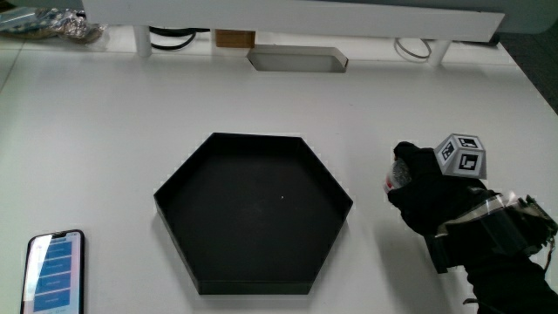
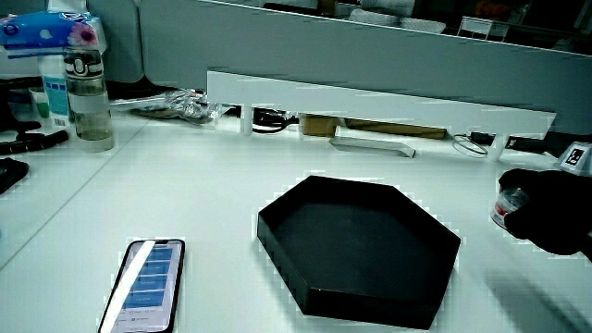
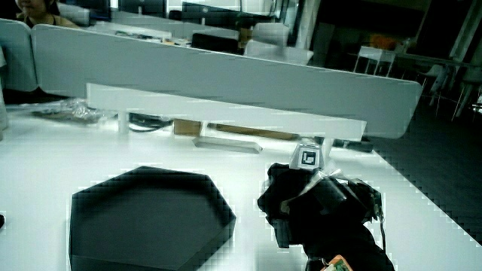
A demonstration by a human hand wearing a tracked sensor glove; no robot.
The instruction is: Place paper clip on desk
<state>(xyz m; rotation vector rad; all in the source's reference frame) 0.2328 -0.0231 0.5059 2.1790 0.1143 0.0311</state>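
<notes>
The gloved hand [image 1: 432,196] rests low over the desk beside the black hexagonal tray [image 1: 253,283], its patterned cube [image 1: 462,157] facing up. The fingers are curled around a small clear container with a red band [image 1: 399,177], which pokes out on the side facing the tray. In a side view the container [image 2: 508,205] stands upright in the hand [image 2: 555,208], close to the desk surface; whether it touches the desk is unclear. In a side view the hand [image 3: 301,196] hides the container. No loose paper clip shows.
The tray [image 2: 370,301] is empty. A phone [image 1: 54,270] with a lit screen lies at the table's near edge. A water bottle [image 2: 90,97] and a white shelf riser [image 2: 370,106] with cables under it stand near the partition. A flat grey dish [image 1: 296,59] lies by the riser.
</notes>
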